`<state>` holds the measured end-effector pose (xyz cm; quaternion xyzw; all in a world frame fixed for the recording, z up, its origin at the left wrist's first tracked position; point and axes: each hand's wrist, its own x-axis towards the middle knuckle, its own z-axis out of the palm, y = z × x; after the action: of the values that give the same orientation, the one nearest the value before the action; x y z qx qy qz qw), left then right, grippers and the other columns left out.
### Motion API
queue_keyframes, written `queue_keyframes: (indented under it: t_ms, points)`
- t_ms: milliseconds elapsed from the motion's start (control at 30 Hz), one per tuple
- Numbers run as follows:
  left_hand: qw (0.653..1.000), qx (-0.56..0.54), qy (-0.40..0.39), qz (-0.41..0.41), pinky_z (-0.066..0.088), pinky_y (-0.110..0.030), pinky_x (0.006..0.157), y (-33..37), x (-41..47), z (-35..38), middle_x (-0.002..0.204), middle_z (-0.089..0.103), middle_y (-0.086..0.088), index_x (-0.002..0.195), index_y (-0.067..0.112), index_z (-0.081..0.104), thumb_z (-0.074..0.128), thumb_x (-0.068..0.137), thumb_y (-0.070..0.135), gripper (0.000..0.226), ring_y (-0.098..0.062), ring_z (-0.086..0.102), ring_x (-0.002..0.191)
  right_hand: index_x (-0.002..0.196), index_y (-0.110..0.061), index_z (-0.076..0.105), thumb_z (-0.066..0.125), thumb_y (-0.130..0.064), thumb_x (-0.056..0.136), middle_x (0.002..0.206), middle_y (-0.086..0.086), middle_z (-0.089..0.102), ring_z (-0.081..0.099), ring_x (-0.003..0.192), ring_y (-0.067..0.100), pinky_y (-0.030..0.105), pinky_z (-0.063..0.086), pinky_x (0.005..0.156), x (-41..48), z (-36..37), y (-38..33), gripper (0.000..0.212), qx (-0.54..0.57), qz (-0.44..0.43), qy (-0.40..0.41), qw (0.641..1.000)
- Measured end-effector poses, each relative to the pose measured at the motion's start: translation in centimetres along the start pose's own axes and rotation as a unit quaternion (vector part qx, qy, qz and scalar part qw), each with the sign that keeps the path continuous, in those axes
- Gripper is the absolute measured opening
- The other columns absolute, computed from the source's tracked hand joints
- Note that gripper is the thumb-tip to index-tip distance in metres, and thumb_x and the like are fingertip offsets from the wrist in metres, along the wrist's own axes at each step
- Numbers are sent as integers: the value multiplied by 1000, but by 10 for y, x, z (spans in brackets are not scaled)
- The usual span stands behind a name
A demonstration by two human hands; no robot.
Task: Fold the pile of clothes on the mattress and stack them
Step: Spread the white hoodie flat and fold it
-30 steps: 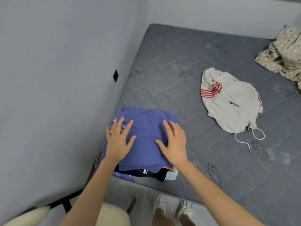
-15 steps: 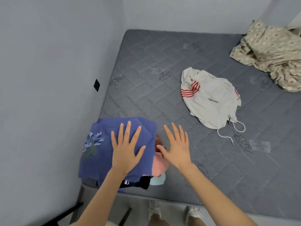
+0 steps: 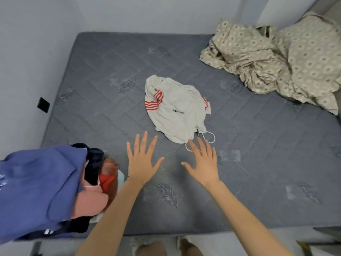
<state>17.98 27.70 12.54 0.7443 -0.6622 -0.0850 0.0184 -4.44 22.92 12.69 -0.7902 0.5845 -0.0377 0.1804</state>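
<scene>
Here both hands are stretched out palm down over the grey quilted mattress (image 3: 258,163), side by side but apart, and neither holds anything. The left hand (image 3: 142,163) has its fingers (image 3: 144,143) straight and spread wide, thumb out to the side. The right hand (image 3: 203,163) is spread the same way, its fingers (image 3: 201,146) pointing toward the far side of the bed. Whether the palms touch the mattress or hang just above it, I cannot tell.

The stack of clothes (image 3: 55,191) sits at the near left corner of the mattress, beside the left forearm. A blue garment (image 3: 40,185) lies on top, draped and slumping over the left edge. Under it a dark piece (image 3: 94,159), a red-orange piece (image 3: 107,180) and a pink piece (image 3: 88,202) stick out on the right side. This part of the view is blurred.

One unfolded white garment (image 3: 175,109) with red stripes lies crumpled near the middle of the mattress, just beyond both hands. Its white drawstring (image 3: 210,137) loops out at the near edge, close to the right fingertips.

A beige patterned sheet (image 3: 276,58) is bunched in the far right corner. A small black square (image 3: 43,104) is fixed to the grey wall (image 3: 27,52) on the left. The person's feet (image 3: 147,246) show below the near edge of the bed.
</scene>
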Motion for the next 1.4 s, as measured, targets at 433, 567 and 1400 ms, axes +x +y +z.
queue_keyframes:
  t_ms: [433, 567, 1400]
  points:
    - [997, -3, -80, 6, -5, -57, 114, 54, 86, 84, 161, 3, -7, 153, 28, 8, 18, 86, 69, 78, -32, -1, 147, 153, -33, 15, 57, -56, 87, 161, 3, 10, -2, 149, 27, 44, -4, 118, 41, 25, 119, 80, 12, 93, -42, 995]
    - [993, 14, -120, -3, -10, -56, 114, 48, 120, 139, 161, -9, -5, 149, 30, -9, 33, 92, 64, 80, -29, -12, 147, 153, -34, 11, 56, -56, 88, 162, 0, 8, -3, 149, 24, 43, -1, 119, 86, 64, 148, 82, 37, 130, -58, 989]
    - [935, -268, 190, -138, 32, -29, 63, 97, 206, 183, 84, 58, 3, 100, 12, 60, 34, 95, 29, 31, -17, 49, 71, 91, -5, 49, 49, -12, 99, 63, -6, 39, 36, 51, -1, 14, 33, 51, 213, 124, 199, 11, 461, 114, 96, 875]
